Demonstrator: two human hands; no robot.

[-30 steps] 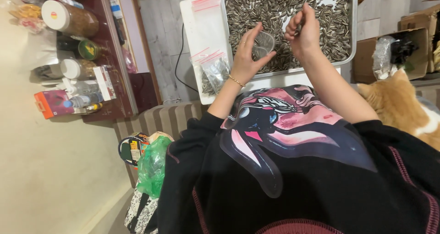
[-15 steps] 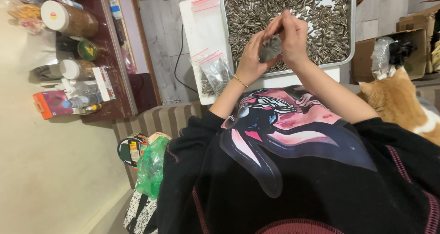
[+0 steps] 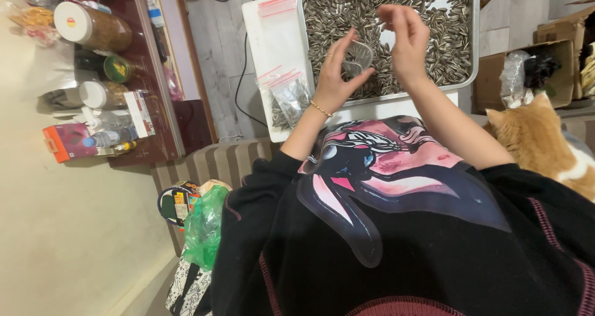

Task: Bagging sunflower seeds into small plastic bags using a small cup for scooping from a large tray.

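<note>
My left hand (image 3: 334, 77), with a thin bracelet at the wrist, holds a small clear plastic bag (image 3: 358, 59) from below. My right hand (image 3: 406, 40) is raised just right of it, fingertips pinching at the bag's upper edge. Both hands hover over the near side of a large metal tray (image 3: 474, 56) filled with striped sunflower seeds (image 3: 347, 6). How much is in the bag is hard to tell.
Filled zip bags of seeds (image 3: 288, 96) lie on the white tabletop (image 3: 273, 37) left of the tray. An orange cat (image 3: 539, 145) sits at my right elbow beside a cardboard box (image 3: 551, 74). Jars and bottles crowd a dark shelf (image 3: 145, 74) at left; a green plastic bag (image 3: 204, 229) hangs below.
My right hand came from the seeds to meet my left at the bag, and has since lifted slightly away to the right. The bag stays in my left hand.
</note>
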